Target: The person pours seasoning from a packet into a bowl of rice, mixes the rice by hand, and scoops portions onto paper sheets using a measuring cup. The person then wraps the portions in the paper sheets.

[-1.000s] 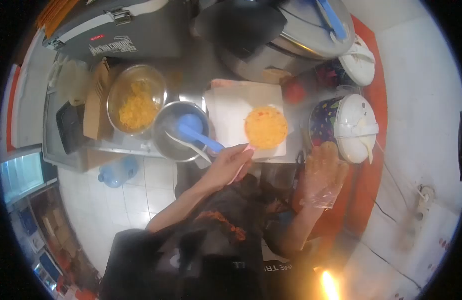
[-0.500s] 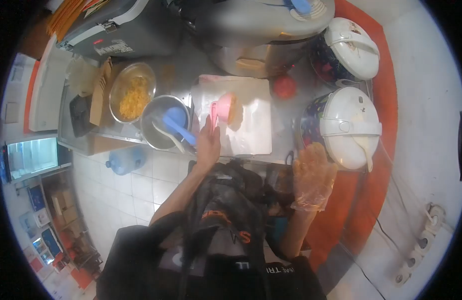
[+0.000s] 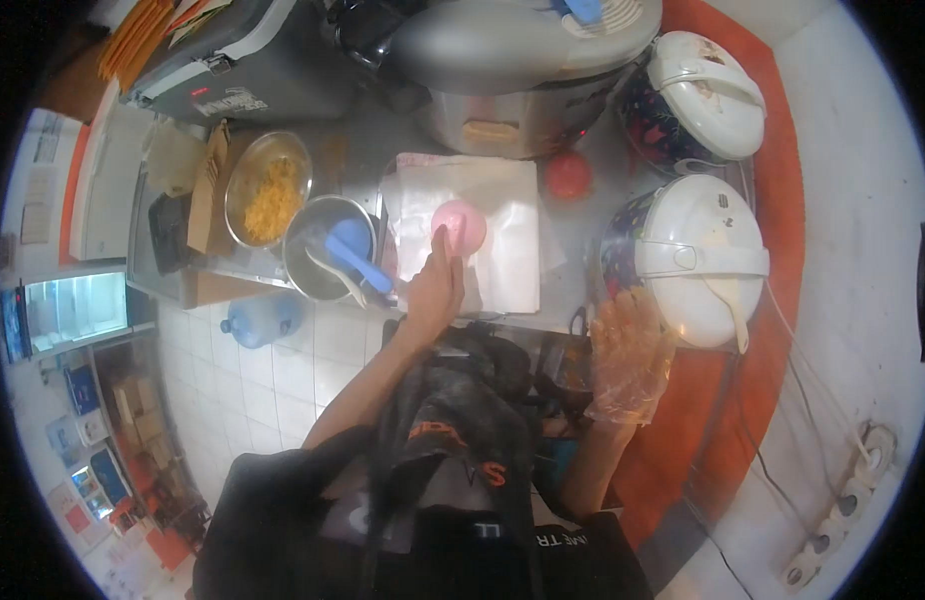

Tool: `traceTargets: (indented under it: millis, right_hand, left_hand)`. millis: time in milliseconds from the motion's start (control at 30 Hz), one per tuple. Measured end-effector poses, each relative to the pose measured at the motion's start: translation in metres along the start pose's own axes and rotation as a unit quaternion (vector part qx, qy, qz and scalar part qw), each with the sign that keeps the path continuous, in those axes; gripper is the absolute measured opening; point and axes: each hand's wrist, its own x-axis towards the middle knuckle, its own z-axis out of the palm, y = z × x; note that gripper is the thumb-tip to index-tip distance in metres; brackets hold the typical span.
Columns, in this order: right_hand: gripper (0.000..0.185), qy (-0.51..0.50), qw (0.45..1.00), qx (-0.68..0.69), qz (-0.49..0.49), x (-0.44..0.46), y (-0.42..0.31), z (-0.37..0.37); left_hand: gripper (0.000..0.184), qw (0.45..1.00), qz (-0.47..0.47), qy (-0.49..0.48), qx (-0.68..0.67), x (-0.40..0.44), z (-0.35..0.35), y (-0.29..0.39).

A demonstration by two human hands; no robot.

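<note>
Pink scoop (image 3: 457,230) turned face down; its inside and the paper (image 3: 505,275) beneath it out of sight. Part of its handle lost under the fingers of the left hand (image 3: 438,292). Big pot (image 3: 528,125): top cut by upper edge, lid smeared; blue scoop (image 3: 585,10) on it cut too. Grey box (image 3: 273,85) also cut above, its pale lettering illegible. Red lump (image 3: 570,176) too soft to identify. Shirt (image 3: 438,560) runs off below, print broken by folds. Goods on shelves (image 3: 133,410), far left: too small, blurred.
</note>
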Motion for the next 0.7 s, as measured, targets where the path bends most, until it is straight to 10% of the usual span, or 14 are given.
traceTargets:
  millis: [700]
  right_hand:
    - [0.074, 0.051, 0.997, -0.051, 0.03, 0.017, 0.003, 0.016]
  left_hand:
    - [0.05, 0.994, -0.053, -0.068, 0.064, -0.008, 0.049, -0.007]
